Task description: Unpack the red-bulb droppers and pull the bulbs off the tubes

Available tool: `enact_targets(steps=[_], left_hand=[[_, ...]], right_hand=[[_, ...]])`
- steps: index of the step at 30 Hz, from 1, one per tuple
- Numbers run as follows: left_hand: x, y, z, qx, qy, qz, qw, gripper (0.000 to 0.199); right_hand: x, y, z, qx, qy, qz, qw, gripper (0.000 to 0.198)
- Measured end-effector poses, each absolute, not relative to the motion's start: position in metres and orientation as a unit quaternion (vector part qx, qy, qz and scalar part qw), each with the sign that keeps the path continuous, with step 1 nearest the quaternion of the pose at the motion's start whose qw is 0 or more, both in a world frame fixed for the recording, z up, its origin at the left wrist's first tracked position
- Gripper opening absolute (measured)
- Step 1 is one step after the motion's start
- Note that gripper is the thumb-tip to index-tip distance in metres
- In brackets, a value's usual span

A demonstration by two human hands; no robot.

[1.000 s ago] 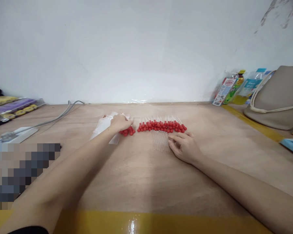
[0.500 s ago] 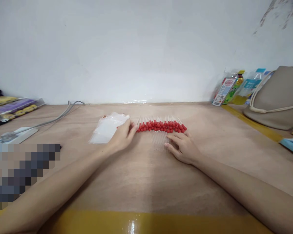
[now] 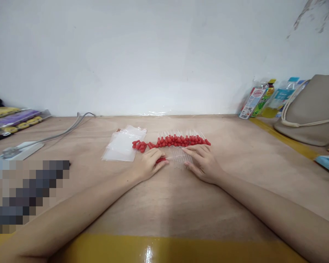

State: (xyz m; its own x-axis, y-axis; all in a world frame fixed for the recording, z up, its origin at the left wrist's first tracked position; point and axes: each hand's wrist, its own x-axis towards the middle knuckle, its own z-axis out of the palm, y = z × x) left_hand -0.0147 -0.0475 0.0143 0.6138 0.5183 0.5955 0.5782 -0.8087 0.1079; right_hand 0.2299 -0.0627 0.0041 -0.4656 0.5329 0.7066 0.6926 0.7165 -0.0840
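Note:
My left hand [image 3: 150, 163] is closed on a dropper, its red rubber bulb [image 3: 161, 160] showing between thumb and fingers. The clear tube of this dropper points right, toward my right hand [image 3: 204, 162]. That hand rests on the table with thumb and fingers apart, its fingertips at the edge of some thin clear tubes [image 3: 177, 157] lying side by side. Just beyond both hands runs a row of droppers with red bulbs [image 3: 178, 140], many of their clear tubes pointing toward the wall. Several loose red bulbs [image 3: 139, 146] lie at the row's left end.
Clear plastic bags [image 3: 120, 146] lie left of the row. A power strip [image 3: 30, 149] with a grey cable [image 3: 63, 131] sits farther left, near colourful packages [image 3: 19, 118]. Bottles [image 3: 283, 96], a carton [image 3: 252, 102] and a beige bag [image 3: 309, 113] stand at the right by the wall.
My left hand has moved right and nearer to me, away from the plastic bags, and now holds a dropper. Loose red bulbs it covered are visible. My right hand has barely moved.

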Motion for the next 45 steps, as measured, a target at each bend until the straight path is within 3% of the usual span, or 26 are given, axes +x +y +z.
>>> enact_targets(steps=[7, 15, 27, 45], left_hand=[[-0.008, -0.05, 0.012, -0.904, -0.23, -0.348, 0.09, 0.011], [-0.003, -0.049, 0.012, -0.904, -0.217, -0.358, 0.091, 0.015], [0.004, -0.054, 0.016, -0.904, -0.187, -0.362, 0.132, 0.011], [-0.008, -0.057, 0.016, -0.918, -0.199, -0.328, 0.098, 0.012]], right_hand=[[0.223, -0.059, 0.002, -0.319, -0.882, -0.121, 0.325, 0.035], [0.217, -0.057, 0.0, -0.273, -0.884, -0.098, 0.368, 0.018], [0.218, -0.051, -0.009, -0.221, -0.903, -0.04, 0.367, 0.025], [0.227, -0.056, -0.008, -0.182, -0.893, -0.034, 0.41, 0.025]])
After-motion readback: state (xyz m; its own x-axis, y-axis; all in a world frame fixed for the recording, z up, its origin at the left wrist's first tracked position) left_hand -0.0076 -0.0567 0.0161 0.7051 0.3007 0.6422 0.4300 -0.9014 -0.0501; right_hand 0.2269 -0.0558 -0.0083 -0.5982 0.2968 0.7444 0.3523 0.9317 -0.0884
